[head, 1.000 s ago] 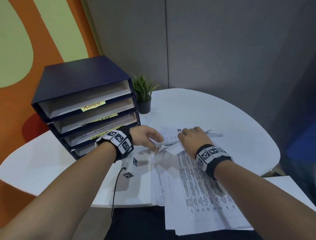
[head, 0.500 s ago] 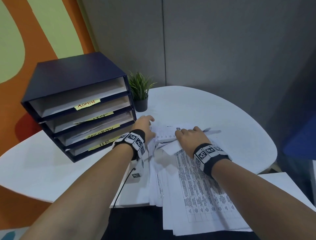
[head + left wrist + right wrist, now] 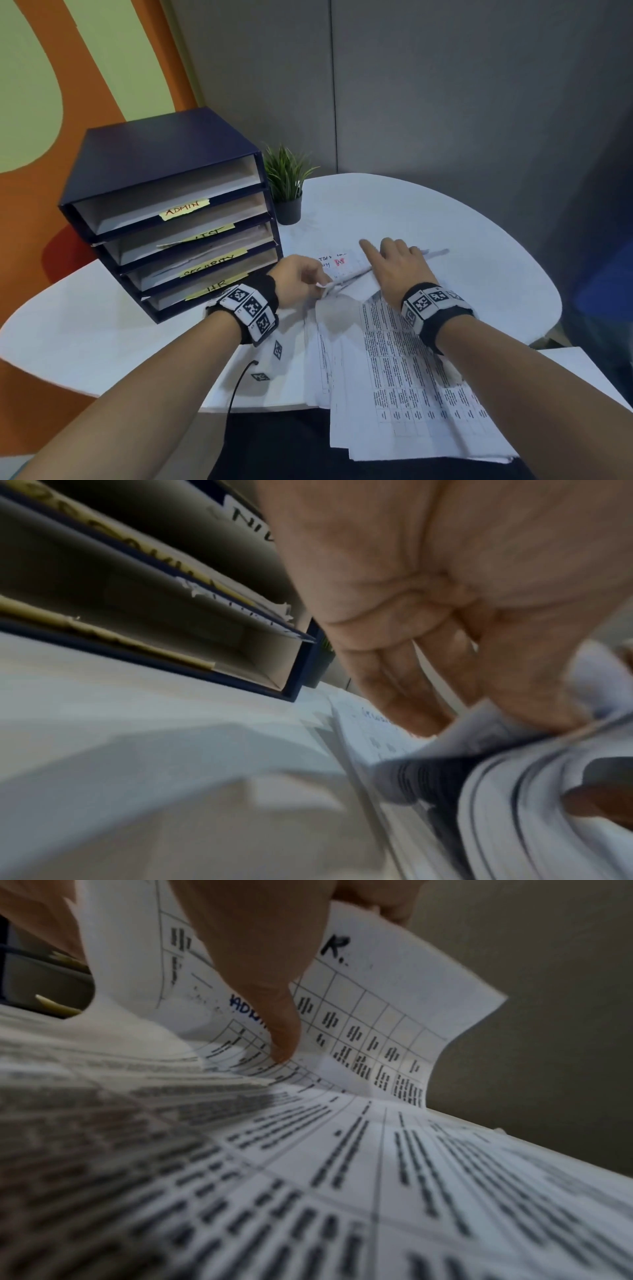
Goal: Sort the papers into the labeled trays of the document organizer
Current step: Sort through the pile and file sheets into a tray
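Note:
A dark blue document organizer (image 3: 164, 147) stands at the left of the table; its four trays bear yellow labels, ADMIN on top, then a partly hidden one, SECURITY and HR. A stack of printed papers (image 3: 411, 377) lies in front of me, hanging over the near edge. My right hand (image 3: 394, 267) holds the far end of the top sheet (image 3: 394, 1001) curled upward, thumb (image 3: 260, 988) on its printed face, fingers behind. My left hand (image 3: 301, 281) pinches the left corner of the lifted papers (image 3: 486, 723), just right of the organizer (image 3: 301, 669).
A small potted plant (image 3: 287, 181) stands behind the organizer's right side. The round white table (image 3: 445, 219) stretches to the right past the papers. A black cable (image 3: 239, 383) and small square markers (image 3: 277, 349) lie near the front edge, under my left forearm.
My left hand has drawn back from beside the HR tray and now pinches the papers' left corner. My right index finger has stretched out over the lifted sheet.

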`<state>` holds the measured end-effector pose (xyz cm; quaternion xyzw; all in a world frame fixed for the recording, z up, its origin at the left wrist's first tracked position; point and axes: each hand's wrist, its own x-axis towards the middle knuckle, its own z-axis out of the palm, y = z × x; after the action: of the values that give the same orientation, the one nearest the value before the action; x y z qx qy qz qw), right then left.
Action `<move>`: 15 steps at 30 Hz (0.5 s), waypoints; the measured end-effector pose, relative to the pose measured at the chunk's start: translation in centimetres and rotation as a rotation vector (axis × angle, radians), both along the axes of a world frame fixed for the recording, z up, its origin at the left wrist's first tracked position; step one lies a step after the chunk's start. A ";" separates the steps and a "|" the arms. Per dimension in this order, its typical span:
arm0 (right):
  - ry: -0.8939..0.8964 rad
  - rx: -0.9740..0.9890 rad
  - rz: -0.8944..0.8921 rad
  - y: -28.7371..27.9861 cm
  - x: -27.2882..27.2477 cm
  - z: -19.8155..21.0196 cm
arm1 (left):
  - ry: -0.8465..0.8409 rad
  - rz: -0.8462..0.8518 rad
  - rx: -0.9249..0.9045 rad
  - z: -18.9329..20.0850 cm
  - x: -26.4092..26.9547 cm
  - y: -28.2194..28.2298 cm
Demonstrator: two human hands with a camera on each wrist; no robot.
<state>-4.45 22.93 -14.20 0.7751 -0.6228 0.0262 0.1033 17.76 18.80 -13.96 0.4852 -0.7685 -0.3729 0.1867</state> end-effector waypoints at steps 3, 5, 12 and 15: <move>0.101 -0.041 0.073 0.0 -0.5 -0.3 | 0.091 -0.110 0.184 0.0 0.4 0.4; 0.103 -0.054 0.115 -0.1 -0.6 -0.5 | 0.087 -0.132 0.285 0.2 0.8 -0.1; 0.118 0.069 0.116 0.1 -0.4 -0.2 | 0.214 0.414 0.246 0.1 1.6 -3.4; 0.129 0.055 0.118 0.2 -0.2 -0.2 | -0.123 0.454 0.151 -1.3 2.1 -3.9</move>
<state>-4.61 23.09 -14.40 0.8131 -0.5685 -0.0349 0.1201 19.85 14.93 -15.26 0.6797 -0.6197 -0.3478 0.1818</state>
